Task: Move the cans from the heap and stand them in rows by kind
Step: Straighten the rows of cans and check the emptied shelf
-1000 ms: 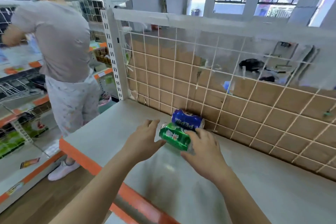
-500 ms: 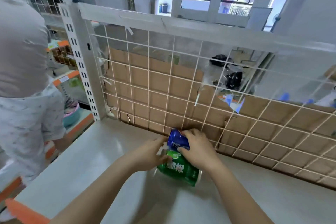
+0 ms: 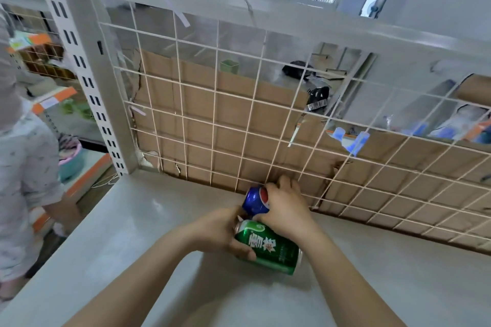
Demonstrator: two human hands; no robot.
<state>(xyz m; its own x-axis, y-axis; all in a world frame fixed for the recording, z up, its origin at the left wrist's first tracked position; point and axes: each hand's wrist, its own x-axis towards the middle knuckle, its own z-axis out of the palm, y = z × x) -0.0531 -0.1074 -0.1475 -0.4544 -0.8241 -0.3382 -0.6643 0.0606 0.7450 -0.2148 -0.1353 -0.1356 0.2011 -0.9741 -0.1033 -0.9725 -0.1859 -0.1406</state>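
Two cans on the shelf, both already in hand. The green can lies on its side near the middle, long axis running from far-left to near-right, top end pointing far-left toward the other can. The left hand is wrapped over that top end, thumb curled under the near side. Just beyond it, touching or close to it, the blue can sits hard against the wire grid. It looks tipped, one end facing up and left, but I can't tell if it's fully down or half stood up. The right hand is clamped on it from the right, fingers over the far side.

Handling-wise, I'd guess these are stiff enough along their length but dent if you squeeze the thin wall, and smooth painted metal is a bit slippery. Can't tell full or empty, so weight's a guess. Best grip is around the middle of the barrel, then rotate upright so the flat base lands on the shelf.

Cardboard backs the grid. Another person stands far left, well apart.
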